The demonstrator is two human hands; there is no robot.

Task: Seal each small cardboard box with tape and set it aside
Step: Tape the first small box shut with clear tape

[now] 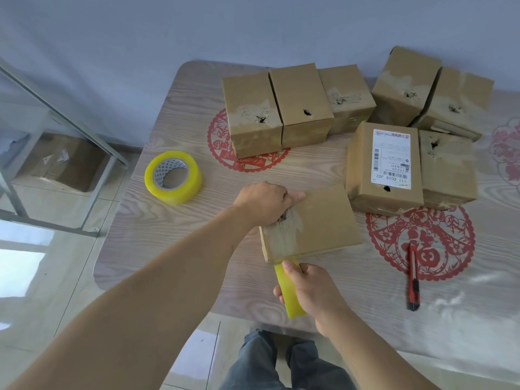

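While sticking the strip down, best to pull it tight and flat so no bumps or folds get trapped. Left hand (264, 202) curled over the far left corner of the small brown cardboard box (312, 223), thumb flat on top, pinning it to the table. Right hand (308, 288) wrapped round a yellow strip of shiny tape (289, 294), thumb pressing its top end onto the near edge of the box. Box near the middle of the pale wood-grain table (168, 235), just in front of the person. Should rub along the strip with a firm thumb, then press the loose end under or over the edge. Cardboard looks dull and a bit rough, with torn, whitish old tape at the left end. Fat round yellow tape roll (173, 177) well to the left, smooth and glossy. Thin red utility knife (413, 280) off to the right. Seven more brown cardboard boxes (305, 105) behind, some torn.
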